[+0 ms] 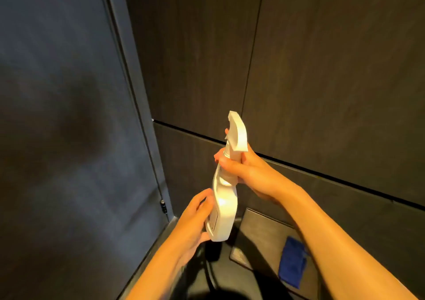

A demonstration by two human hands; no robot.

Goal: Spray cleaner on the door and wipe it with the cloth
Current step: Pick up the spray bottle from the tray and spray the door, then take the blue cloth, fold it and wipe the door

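I hold a white spray bottle (pixel 224 198) upright in front of me with both hands. My right hand (pixel 248 173) is wrapped around its neck just under the trigger head, whose nozzle points away to the upper left. My left hand (pixel 195 219) cups the bottle's lower body from the left. The dark grey door (pixel 69 115) fills the left side of the view, close to me. A folded blue cloth (pixel 293 261) lies on a dark ledge at the lower right, under my right forearm.
Dark wood-grain wall panels (pixel 322 69) stand straight ahead and to the right. The door's frame (pixel 138 92) runs diagonally beside them, with a small hinge part (pixel 163 205) low down. A dark ledge (pixel 259 230) and a black rounded fixture (pixel 216 274) sit below my hands.
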